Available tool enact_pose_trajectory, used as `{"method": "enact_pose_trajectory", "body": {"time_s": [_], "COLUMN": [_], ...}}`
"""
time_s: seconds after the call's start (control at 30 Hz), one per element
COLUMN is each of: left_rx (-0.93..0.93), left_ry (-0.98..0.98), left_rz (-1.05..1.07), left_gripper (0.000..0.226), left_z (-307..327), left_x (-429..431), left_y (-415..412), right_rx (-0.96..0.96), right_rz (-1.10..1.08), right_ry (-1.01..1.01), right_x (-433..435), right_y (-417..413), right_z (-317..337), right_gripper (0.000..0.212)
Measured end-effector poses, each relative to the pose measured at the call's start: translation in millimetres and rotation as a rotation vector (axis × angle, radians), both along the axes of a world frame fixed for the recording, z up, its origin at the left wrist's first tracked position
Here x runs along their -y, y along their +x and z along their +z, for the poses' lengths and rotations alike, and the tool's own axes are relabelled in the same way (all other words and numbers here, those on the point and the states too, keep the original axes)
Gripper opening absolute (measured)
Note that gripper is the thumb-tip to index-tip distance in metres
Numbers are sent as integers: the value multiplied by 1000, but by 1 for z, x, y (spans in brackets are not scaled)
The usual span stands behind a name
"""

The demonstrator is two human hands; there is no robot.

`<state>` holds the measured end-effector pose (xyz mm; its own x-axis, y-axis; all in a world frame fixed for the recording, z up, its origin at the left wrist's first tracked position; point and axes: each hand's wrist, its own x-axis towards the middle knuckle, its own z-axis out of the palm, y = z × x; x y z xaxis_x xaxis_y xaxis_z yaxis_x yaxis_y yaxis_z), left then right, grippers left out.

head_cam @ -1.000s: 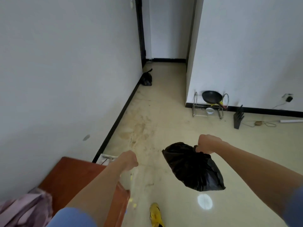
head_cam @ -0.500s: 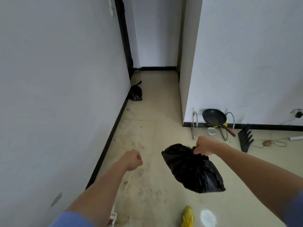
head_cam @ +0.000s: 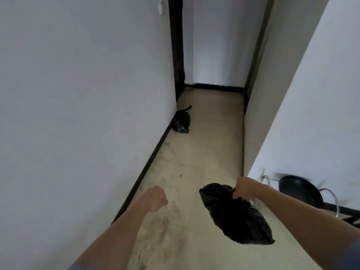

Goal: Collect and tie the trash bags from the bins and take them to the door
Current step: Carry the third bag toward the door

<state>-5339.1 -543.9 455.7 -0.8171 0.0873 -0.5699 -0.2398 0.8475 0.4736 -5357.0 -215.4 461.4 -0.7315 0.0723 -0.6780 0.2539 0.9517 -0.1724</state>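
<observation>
My right hand [head_cam: 245,189] is clenched on the gathered neck of a full black trash bag [head_cam: 236,217], which hangs off the floor below and left of the fist. My left hand [head_cam: 156,198] is a closed fist with nothing in it, held out at about the same height, to the left of the bag. A second black trash bag [head_cam: 181,121], tied with a tail sticking up, sits on the floor against the left wall farther down the corridor. A dark door frame [head_cam: 176,47] stands just past it on the left.
A narrow corridor of beige floor [head_cam: 212,145] runs ahead between a white left wall [head_cam: 87,94] and a white wall corner [head_cam: 253,114] on the right. A black frying pan [head_cam: 299,190] rests on a wire rack [head_cam: 331,199] by the right wall.
I have walked forward into the corridor. The far bag and door frame are closer, the pan rack has slid to the right edge, and the yellow shoe has left the view. Both fists stay closed.
</observation>
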Motion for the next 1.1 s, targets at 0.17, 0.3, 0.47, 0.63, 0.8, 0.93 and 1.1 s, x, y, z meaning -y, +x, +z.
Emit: {"method": "enact_pose_trajectory", "body": {"time_s": [0.17, 0.3, 0.47, 0.63, 0.8, 0.93, 1.1], "left_rx": [71, 97, 66, 69, 109, 163, 109], "left_ry": [-22, -25, -12, 11, 19, -26, -31], "left_rz": [66, 48, 2, -43, 5, 84, 194], "left_gripper": [10, 16, 6, 15, 14, 17, 8], "left_z": [-26, -41, -34, -30, -56, -82, -92], "left_x": [16, 23, 26, 14, 1, -6, -13], "left_y": [-123, -241, -390, -513, -630, -722, -831], "right_rx": [-74, -86, -128, -180, -182, -123, -94], "right_rz": [23, 14, 28, -20, 10, 20, 83], "right_ry": [-6, 34, 53, 6, -30, -109, -152], "right_x": [0, 5, 12, 8, -1, 0, 6], "right_y": [-131, -236, -361, -475, -609, -718, -838], "right_z": [-20, -36, -28, -32, -72, -104, -121], "right_gripper": [27, 30, 30, 30, 32, 29, 41]}}
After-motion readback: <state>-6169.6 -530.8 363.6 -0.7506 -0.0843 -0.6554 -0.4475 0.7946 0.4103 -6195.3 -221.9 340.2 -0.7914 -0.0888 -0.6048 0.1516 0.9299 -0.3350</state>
